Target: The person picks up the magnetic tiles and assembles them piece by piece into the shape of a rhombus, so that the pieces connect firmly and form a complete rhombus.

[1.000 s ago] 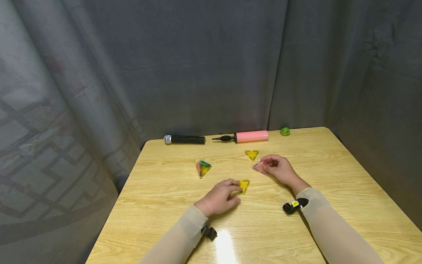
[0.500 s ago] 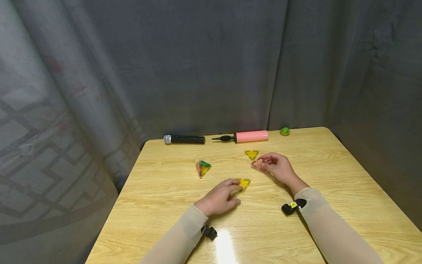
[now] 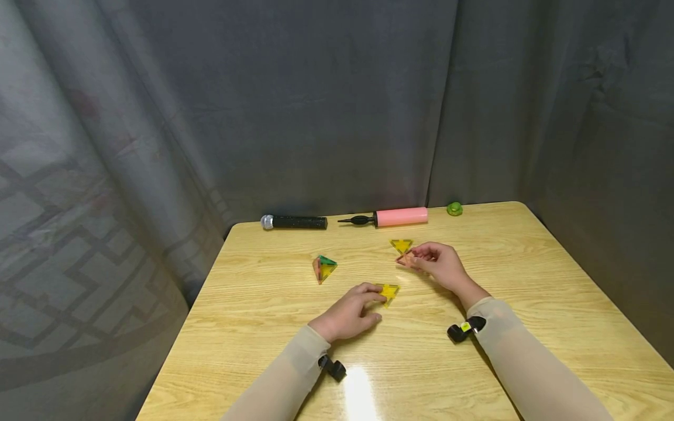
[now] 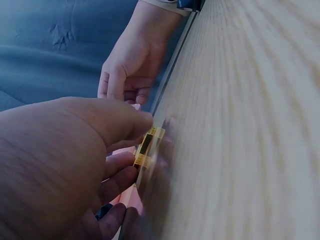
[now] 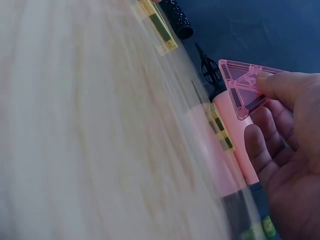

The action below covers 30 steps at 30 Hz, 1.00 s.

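My right hand point(image 3: 441, 266) pinches a clear pink triangular magnetic tile point(image 5: 245, 87) between thumb and fingers. In the right wrist view the tile is tilted up off the table. Just behind it a yellow triangular tile point(image 3: 402, 246) lies flat, and the pink one overlaps its near corner in the head view. Nearer the front, my left hand point(image 3: 347, 313) rests its fingertips on a second yellow triangular tile point(image 3: 389, 292), thumb spread apart from it. This tile lies flat on the wood, its left corner hidden under the fingers.
Left of the hands stands a small pyramid of tiles point(image 3: 324, 269) in green, orange and yellow. Along the back edge of the table point(image 3: 253, 327) lie a black microphone point(image 3: 300, 222), a pink hand pump point(image 3: 401, 217) and a small green object point(image 3: 454, 209). Grey curtains point(image 3: 326, 117) hang behind.
My right hand has carried the pink tile a little left and away from me, toward the far yellow tile, tilting it up. My left hand stays on the near yellow tile.
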### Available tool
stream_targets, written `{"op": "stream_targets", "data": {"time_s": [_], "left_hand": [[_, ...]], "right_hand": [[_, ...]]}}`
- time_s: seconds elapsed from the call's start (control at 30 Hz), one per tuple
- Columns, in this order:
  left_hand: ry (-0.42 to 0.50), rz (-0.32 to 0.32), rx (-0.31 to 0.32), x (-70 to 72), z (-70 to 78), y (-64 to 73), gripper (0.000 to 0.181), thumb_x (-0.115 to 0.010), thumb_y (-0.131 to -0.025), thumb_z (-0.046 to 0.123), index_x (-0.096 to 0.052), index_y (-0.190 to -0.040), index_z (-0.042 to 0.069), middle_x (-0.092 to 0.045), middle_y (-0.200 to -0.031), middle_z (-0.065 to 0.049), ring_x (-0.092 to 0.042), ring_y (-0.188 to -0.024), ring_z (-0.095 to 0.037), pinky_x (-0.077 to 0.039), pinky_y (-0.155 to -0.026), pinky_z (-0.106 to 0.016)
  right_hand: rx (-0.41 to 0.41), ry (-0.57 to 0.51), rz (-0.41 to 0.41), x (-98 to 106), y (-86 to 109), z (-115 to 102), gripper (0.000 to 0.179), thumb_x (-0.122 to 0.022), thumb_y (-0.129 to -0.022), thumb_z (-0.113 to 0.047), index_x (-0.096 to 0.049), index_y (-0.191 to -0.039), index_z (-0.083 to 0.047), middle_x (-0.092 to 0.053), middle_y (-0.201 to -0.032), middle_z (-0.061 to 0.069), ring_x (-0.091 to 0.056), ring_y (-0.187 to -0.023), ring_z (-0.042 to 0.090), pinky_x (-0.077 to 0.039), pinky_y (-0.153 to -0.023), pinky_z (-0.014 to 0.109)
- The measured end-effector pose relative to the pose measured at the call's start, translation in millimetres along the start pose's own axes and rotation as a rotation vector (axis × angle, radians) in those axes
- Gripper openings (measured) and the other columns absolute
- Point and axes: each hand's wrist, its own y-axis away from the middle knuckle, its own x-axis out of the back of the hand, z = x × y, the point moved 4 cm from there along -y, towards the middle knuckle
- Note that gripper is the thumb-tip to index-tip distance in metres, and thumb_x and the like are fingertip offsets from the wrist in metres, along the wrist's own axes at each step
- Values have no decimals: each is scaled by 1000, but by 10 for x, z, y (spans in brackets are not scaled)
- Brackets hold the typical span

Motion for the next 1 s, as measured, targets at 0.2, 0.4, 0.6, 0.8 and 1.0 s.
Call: {"op": "stream_targets", "data": {"time_s": [0.2,0.4,0.6,0.8,1.0], "left_hand": [[0,2,1,-4,-34,-7,45,-70,-102,23,-62,-145,18,-45,-158,3,-41,-147,-17,-37,-120,-38],[1,5,-4,-2,-40,-11,45,-71,-101,23,-62,-145,18,-45,-158,3,-40,-147,-17,-37,-120,-38],[10,7,-6,-2,-41,-14,45,-71,-101,22,-62,-145,17,-46,-157,2,-41,-147,-17,-37,-120,-38],[10,11,-10,3,-27,-10,45,-71,-101,22,-62,-145,17,-46,-158,2,-41,-146,-17,-36,-120,-37],[11,11,-13,-5,-32,-10,45,-72,-101,22,-62,-145,18,-46,-157,1,-41,-146,-17,-37,-120,-37]], "right_hand": [[-1,-2,-37,-61,-16,-69,17,-78,-95,-8,-76,-112,-4,-73,-98,13,-64,-81,24,-56,-62,26],[34,-10,-54,-123,-36,-105,17,-78,-95,-5,-76,-111,-2,-73,-98,15,-64,-81,26,-56,-62,27],[52,29,-75,-177,-28,-131,17,-77,-96,-6,-76,-112,-5,-72,-98,11,-64,-84,24,-54,-68,27],[55,35,-109,-234,-16,-143,19,-75,-96,-4,-77,-115,-6,-74,-102,10,-65,-89,24,-54,-73,28],[52,35,-125,-290,-4,-169,19,-75,-96,-3,-78,-114,-9,-73,-102,7,-65,-88,23,-54,-72,29]]}}
